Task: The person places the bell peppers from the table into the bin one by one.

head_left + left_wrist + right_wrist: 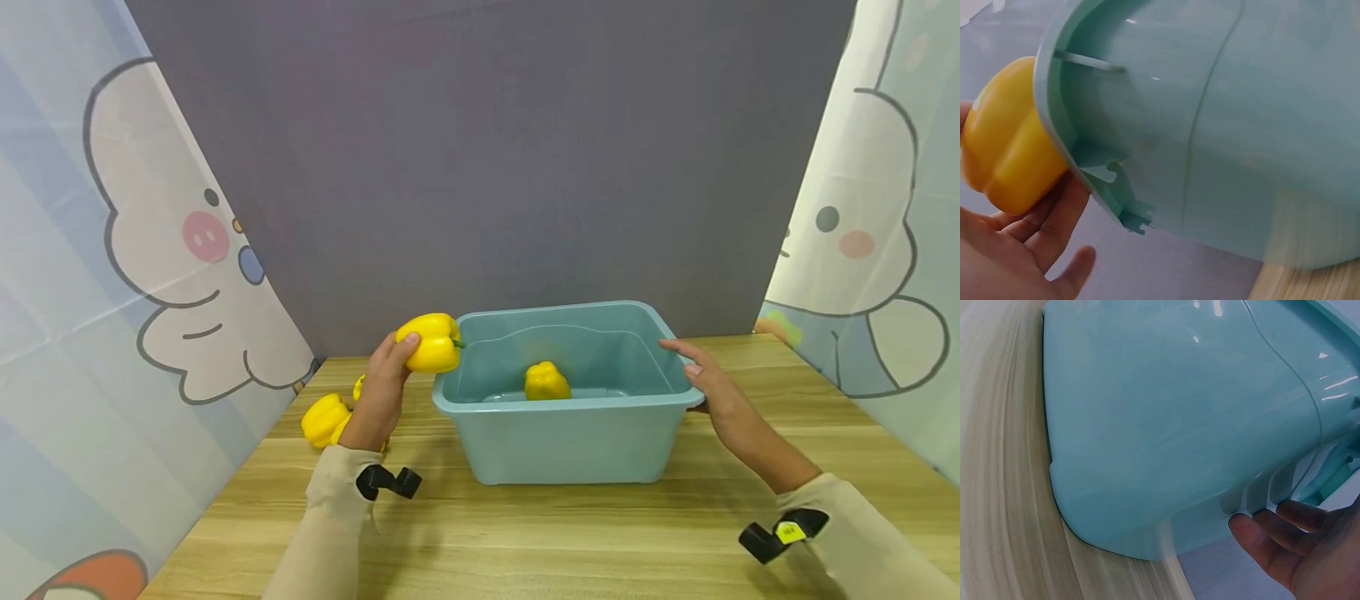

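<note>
My left hand [381, 392] grips a yellow bell pepper [430, 342] and holds it just outside the left rim of a teal plastic tub [558, 446]. In the left wrist view the pepper [1007, 150] sits in my curled fingers [1054, 219] against the tub's lip [1063, 134]. Another yellow pepper [546, 382] lies inside the tub on its floor. My right hand [708, 383] holds the tub's right rim, thumb on top; the right wrist view has its fingers [1285, 528] curled under the lip of the tub [1166, 431].
More yellow peppers [325, 419] lie on the wooden table [525, 533] left of the tub, partly hidden by my left arm. A grey backdrop [487, 167] stands behind, with cartoon-print curtains [112, 250] at both sides. Black wrist mounts [387, 482] sit on both sleeves.
</note>
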`<move>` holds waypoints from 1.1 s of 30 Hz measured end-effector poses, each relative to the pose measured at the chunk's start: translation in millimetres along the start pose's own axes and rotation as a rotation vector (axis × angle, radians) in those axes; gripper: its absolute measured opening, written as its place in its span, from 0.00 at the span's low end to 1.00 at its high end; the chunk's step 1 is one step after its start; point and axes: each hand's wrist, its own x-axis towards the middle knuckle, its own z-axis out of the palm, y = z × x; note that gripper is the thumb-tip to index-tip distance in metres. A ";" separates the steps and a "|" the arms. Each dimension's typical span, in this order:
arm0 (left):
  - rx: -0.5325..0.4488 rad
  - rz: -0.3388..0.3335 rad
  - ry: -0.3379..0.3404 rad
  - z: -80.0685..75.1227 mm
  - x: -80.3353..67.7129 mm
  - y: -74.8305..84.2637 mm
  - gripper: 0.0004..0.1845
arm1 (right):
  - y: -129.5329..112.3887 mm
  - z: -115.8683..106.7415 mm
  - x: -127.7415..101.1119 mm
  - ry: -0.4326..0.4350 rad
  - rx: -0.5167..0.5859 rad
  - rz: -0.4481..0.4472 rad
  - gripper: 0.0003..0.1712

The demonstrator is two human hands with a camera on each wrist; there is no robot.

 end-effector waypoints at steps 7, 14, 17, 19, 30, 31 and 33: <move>0.204 -0.021 0.022 1.1 -1.9 8.9 0.22 | 2.0 3.4 0.0 -0.004 0.004 0.023 0.26; 0.351 -0.069 -0.065 0.5 3.6 22.3 0.27 | 0.2 3.3 -1.7 0.003 0.015 0.021 0.25; 0.360 -0.101 -0.093 -0.4 7.7 26.4 0.29 | -0.8 1.7 -1.8 0.000 0.004 0.012 0.25; 0.361 -0.127 -0.113 0.4 10.8 27.9 0.30 | -0.6 0.6 -2.0 0.000 0.003 0.003 0.26; 0.387 -0.195 -0.212 9.2 27.9 29.3 0.34 | 5.8 -0.8 -0.9 0.005 0.014 -0.013 0.26; 0.396 -0.205 -0.208 9.5 29.1 29.4 0.34 | 6.3 -0.4 -0.4 0.003 0.016 -0.011 0.26; 0.408 -0.218 -0.204 10.1 31.3 29.4 0.35 | 7.1 0.2 0.3 0.001 0.017 -0.008 0.26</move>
